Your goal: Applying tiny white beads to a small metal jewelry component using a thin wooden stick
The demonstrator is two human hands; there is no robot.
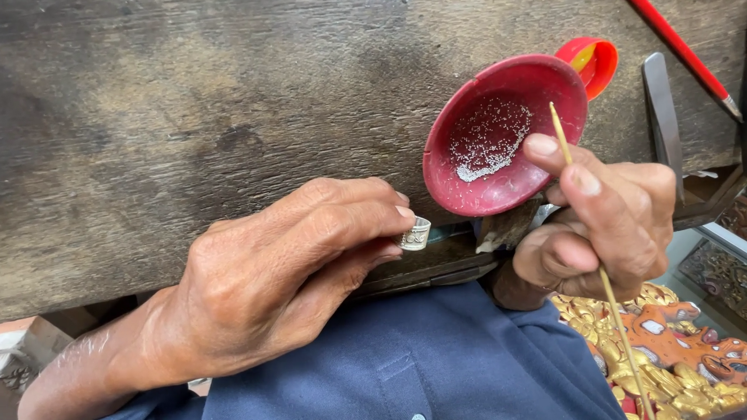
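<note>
My left hand pinches a small silver ring between thumb and fingertips, at the near edge of a worn wooden bench. My right hand grips a thin wooden stick like a pen; its upper tip reaches the rim of a tilted red dish. The dish holds a patch of tiny silvery grains. The same hand also seems to steady the dish from below, though the contact is hidden.
A smaller red cap sits behind the dish. A red pencil and dark metal tools lie at the right. A gilded red carved piece is at the lower right, and my blue shirt is below.
</note>
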